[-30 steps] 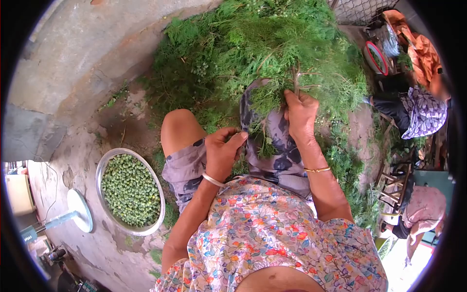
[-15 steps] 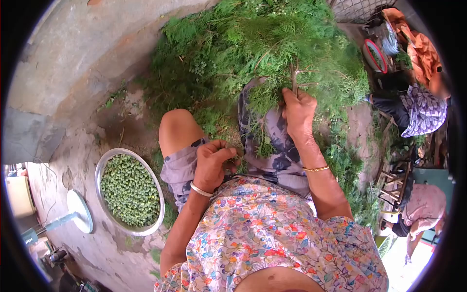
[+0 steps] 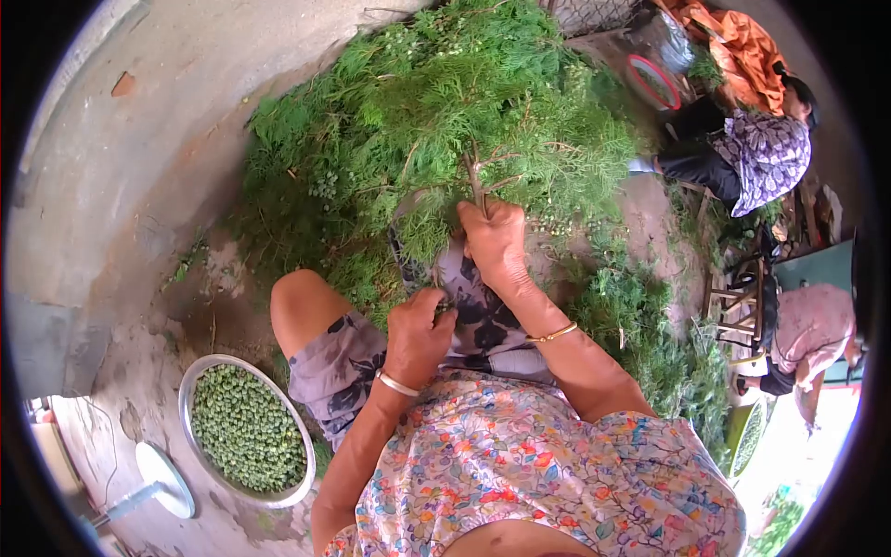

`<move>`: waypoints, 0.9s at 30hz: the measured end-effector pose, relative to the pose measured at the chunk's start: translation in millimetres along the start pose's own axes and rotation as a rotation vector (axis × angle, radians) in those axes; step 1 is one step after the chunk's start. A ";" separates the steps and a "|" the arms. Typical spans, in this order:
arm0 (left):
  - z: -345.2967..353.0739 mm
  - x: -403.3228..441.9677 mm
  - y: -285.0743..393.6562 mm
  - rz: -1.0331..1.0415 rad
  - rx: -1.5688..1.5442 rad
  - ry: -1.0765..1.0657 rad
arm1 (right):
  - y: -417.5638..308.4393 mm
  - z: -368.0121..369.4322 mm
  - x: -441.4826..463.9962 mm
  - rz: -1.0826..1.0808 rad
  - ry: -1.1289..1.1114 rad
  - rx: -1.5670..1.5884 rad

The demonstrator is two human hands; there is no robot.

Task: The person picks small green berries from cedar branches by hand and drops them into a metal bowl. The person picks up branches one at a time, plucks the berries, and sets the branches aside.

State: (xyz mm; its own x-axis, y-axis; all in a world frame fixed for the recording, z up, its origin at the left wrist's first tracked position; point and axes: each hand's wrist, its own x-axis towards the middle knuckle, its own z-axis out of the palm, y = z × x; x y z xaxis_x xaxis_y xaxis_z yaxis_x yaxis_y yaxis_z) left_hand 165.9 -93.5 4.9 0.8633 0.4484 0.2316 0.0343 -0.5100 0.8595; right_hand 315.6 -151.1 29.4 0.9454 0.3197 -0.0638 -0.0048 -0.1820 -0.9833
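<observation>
My right hand (image 3: 495,239), with a gold bangle on its wrist, is closed around the brown stem of a leafy evergreen branch (image 3: 478,172). The feathery green foliage spreads forward from that fist and hangs over my knee. My left hand (image 3: 418,336), wearing a pale bracelet, is curled shut near the low-hanging sprigs. Whatever its fingers hold is too small and hidden to name. To the left, a metal basin (image 3: 190,408) holds many small green cones (image 3: 246,432).
A large heap of cut greenery (image 3: 371,102) lies ahead against the wall (image 3: 213,84). A white round-based stand (image 3: 167,478) is at lower left. On the right are a seated person (image 3: 766,153), a bending person (image 3: 812,325), a red-rimmed basin (image 3: 654,82) and an orange cloth (image 3: 733,46).
The view has shifted, so the surroundings sit further left or lower. My left hand has risen toward the hanging sprigs, closer to the right hand. The right hand still grips the branch.
</observation>
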 end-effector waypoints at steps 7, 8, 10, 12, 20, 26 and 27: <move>-23.9 -37.6 -7.5 -0.473 -0.650 -0.253 | -3.3 -9.6 7.2 0.099 -0.020 0.194; -31.5 -36.7 -8.2 -0.739 -1.051 -0.164 | -2.1 -11.7 7.9 0.110 -0.031 0.221; -39.8 -34.3 -21.1 -0.693 -1.302 -0.076 | -2.1 -15.7 8.3 0.154 -0.026 0.296; -50.5 -28.9 -19.1 -0.626 -1.583 0.025 | 0.3 -30.0 12.2 0.168 -0.066 0.348; -53.7 -26.5 -28.2 -0.464 -1.805 0.059 | 48.1 -193.9 12.3 0.233 0.470 0.226; -49.7 -21.6 -29.1 -0.485 -1.913 -0.023 | 124.9 -469.6 -95.6 0.209 1.077 0.050; -48.3 -21.5 -29.6 -0.490 -1.916 -0.029 | 128.9 -476.8 -108.2 0.210 1.083 0.048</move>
State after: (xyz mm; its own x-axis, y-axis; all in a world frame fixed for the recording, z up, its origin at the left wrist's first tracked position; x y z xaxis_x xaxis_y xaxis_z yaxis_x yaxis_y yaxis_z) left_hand 122.0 -52.6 -3.5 0.9574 0.2602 -0.1255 -0.2457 0.9619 0.1203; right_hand 368.1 -652.5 -9.1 0.7092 -0.7016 -0.0698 -0.1890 -0.0938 -0.9775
